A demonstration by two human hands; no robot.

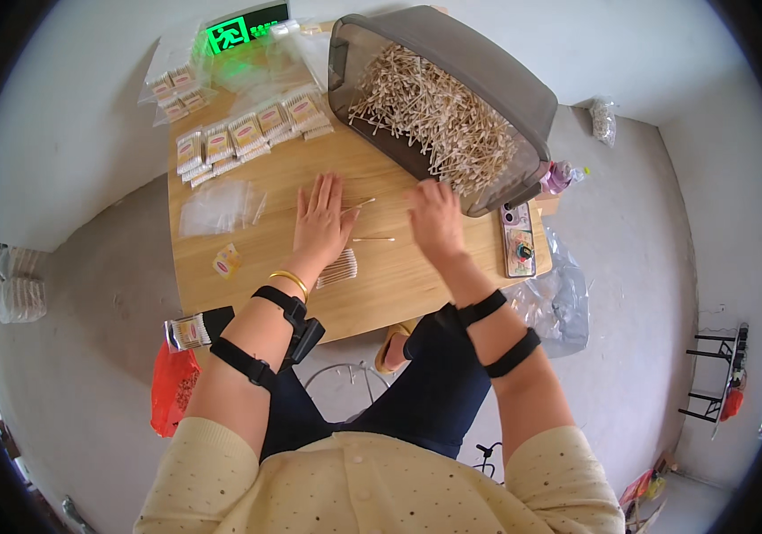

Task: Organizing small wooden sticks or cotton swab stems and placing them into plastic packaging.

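Observation:
My left hand (319, 216) lies flat on the wooden table, its fingers stretched out. A cotton swab (360, 205) reaches out from beside its thumb side; another cotton swab (374, 238) lies loose to the right. Below the palm, a row of cotton swabs (338, 268) is laid side by side, partly covered by my left wrist. My right hand (435, 221) is at the near edge of a grey plastic bin (494, 55), fingers curled in; whatever they may hold is hidden. The bin is tipped toward me, with a heap of loose cotton swabs (439, 111) inside.
Packed bags of swabs (246, 134) line the table's far left, near clear plastic bags (218, 208) and yellow cards (227, 261). A phone (518, 242) lies at the right edge. Behind stands a green lit exit sign (230, 36). A red bag (173, 387) hangs lower left.

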